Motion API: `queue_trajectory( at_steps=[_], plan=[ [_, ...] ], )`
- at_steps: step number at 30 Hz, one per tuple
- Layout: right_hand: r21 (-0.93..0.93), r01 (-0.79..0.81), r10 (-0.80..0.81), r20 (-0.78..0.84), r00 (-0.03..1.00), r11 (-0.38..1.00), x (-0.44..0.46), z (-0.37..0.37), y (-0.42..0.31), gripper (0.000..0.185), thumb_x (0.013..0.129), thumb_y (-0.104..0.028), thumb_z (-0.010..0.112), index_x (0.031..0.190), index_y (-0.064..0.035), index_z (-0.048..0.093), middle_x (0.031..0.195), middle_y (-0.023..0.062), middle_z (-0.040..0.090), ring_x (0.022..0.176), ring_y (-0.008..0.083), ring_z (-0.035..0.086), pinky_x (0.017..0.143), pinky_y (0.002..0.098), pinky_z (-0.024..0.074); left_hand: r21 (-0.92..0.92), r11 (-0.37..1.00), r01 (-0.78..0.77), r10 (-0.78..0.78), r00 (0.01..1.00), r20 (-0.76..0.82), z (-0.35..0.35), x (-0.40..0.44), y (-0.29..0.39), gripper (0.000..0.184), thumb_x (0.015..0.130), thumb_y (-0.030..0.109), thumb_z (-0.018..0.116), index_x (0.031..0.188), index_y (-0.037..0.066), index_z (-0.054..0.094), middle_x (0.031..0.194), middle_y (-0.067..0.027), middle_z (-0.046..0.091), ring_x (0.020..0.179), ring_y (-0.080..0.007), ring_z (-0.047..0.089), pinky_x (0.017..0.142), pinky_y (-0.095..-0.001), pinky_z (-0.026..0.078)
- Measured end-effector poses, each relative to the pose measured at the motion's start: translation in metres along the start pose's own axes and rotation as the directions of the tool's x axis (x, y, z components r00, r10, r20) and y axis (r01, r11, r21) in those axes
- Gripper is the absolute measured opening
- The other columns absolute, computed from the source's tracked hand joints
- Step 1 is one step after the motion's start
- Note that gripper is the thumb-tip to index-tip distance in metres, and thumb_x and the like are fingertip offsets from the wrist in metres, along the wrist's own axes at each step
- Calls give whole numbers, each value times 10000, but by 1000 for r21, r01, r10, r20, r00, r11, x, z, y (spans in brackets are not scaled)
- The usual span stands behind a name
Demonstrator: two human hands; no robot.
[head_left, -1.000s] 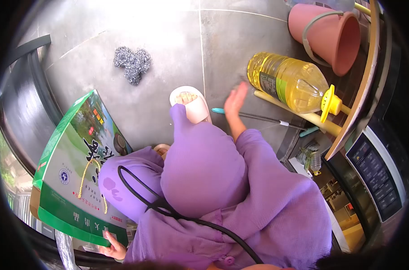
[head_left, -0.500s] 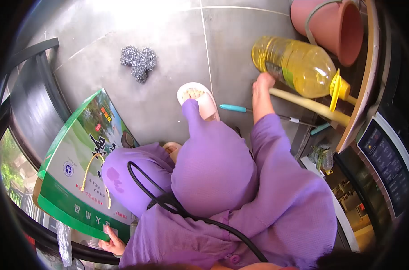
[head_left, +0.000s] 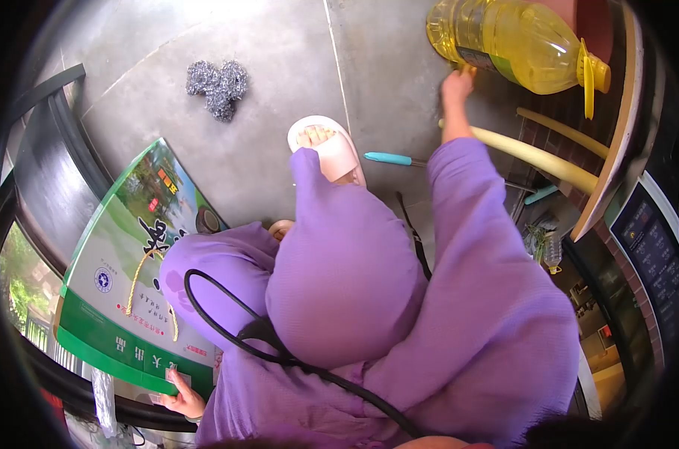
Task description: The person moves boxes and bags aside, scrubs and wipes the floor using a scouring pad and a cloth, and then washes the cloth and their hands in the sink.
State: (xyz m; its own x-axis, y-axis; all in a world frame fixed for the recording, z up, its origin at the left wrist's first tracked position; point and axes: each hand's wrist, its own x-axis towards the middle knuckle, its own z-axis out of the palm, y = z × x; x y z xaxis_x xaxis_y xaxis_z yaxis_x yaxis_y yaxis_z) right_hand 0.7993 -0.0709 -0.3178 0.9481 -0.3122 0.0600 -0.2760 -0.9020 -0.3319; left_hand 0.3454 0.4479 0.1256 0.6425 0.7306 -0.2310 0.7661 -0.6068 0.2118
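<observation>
A large clear bottle of yellow cooking oil (head_left: pixel 523 45) with a yellow cap and handle is at the upper right, its cap facing right. My right hand (head_left: pixel 457 88) is at the label side of the bottle, its fingers closed against it and partly hidden. At the lower left, my left hand (head_left: pixel 182 400) grips the lower edge of a green and white printed gift box (head_left: pixel 123 277) with a rope handle. The box leans by my left knee.
Steel-wool scrubbers (head_left: pixel 218 88) lie on the grey tiled floor (head_left: pixel 272 45). A blue-handled tool (head_left: pixel 388 159) lies beside my pink slipper (head_left: pixel 338 157). Pale wooden legs (head_left: pixel 526 153) and a board edge (head_left: pixel 616 142) stand right. Behind the bottle is a pink bucket (head_left: pixel 595 22). A black strap (head_left: pixel 227 337) crosses my lap.
My right arm has stretched farther forward, and the oil bottle has moved away with the hand, covering more of the bucket. My left hand keeps its hold on the gift box.
</observation>
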Motion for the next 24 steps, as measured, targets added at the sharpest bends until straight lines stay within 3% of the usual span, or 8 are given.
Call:
queue_trajectory(
  at_steps=[2, 9, 11, 14, 16, 18, 21, 24],
  plan=[
    [46, 6, -10, 102, 995, 999, -44, 24, -7, 611, 775, -56, 533, 1350, 1, 335, 1428, 278, 211, 1328, 427, 194, 1098, 463, 167, -47, 999, 20, -22, 999, -27, 5, -3, -3, 146, 829, 74, 630, 827, -68, 663, 728, -163, 660, 557, -200, 571, 538, -345, 402],
    [110, 466, -460, 469, 754, 878, -175, -35, -83, 653, 825, -172, 541, 1381, 5, 249, 1464, 237, 142, 1366, 378, 115, 1100, 487, 129, -51, 997, 63, -65, 997, -44, 2, -12, -11, 137, 829, 68, 630, 850, -61, 667, 748, -167, 656, 598, -218, 576, 561, -341, 412],
    [-207, 362, -213, 514, 831, 909, -169, -34, -63, 648, 865, -225, 505, 1387, 19, 210, 1465, 244, 121, 1366, 376, 113, 1100, 486, 125, -91, 992, 93, -101, 991, -87, 6, -18, -18, 134, 830, 68, 632, 850, -59, 669, 749, -166, 652, 611, -222, 572, 571, -342, 412],
    [-225, -94, 143, 214, 966, 970, -99, -18, -50, 643, 901, -276, 450, 1381, 57, 182, 1449, 294, 92, 1367, 379, 100, 1103, 475, 119, -12, 999, 52, -53, 985, -161, 11, -17, -10, 135, 827, 82, 644, 843, -48, 677, 699, -153, 624, 604, -226, 541, 595, -354, 410],
    [-210, -251, 281, 128, 951, 945, -56, -4, -48, 645, 906, -281, 438, 1376, 75, 178, 1442, 311, 87, 1366, 383, 96, 1105, 470, 113, 116, 992, -42, 54, 993, -101, 7, -24, -37, 139, 828, 86, 643, 844, -49, 676, 687, -153, 620, 594, -230, 538, 598, -354, 412],
    [-144, -563, 561, -61, 826, 814, -33, 10, -42, 679, 901, -305, 440, 1374, 95, 162, 1436, 326, 81, 1363, 401, 88, 1107, 465, 96, 59, 989, 138, -133, 988, -74, 7, -25, -26, 143, 834, 82, 629, 840, -54, 673, 682, -164, 631, 566, -247, 560, 577, -357, 418],
    [-163, -212, 223, 51, 974, 964, -84, 28, -72, 718, 885, -316, 469, 1377, 98, 149, 1435, 327, 87, 1358, 415, 88, 1107, 462, 86, 158, 987, 22, -13, 998, -54, 5, -21, -25, 142, 841, 68, 612, 834, -63, 666, 711, -177, 647, 561, -252, 585, 549, -357, 421],
    [-202, -258, 283, 109, 953, 945, -89, 30, -130, 745, 872, -322, 490, 1377, 102, 142, 1435, 330, 83, 1357, 417, 84, 1107, 458, 90, 312, 940, -137, 149, 989, -17, 9, -33, -55, 140, 848, 44, 590, 840, -79, 655, 747, -188, 661, 570, -254, 611, 529, -348, 432]
  ],
)
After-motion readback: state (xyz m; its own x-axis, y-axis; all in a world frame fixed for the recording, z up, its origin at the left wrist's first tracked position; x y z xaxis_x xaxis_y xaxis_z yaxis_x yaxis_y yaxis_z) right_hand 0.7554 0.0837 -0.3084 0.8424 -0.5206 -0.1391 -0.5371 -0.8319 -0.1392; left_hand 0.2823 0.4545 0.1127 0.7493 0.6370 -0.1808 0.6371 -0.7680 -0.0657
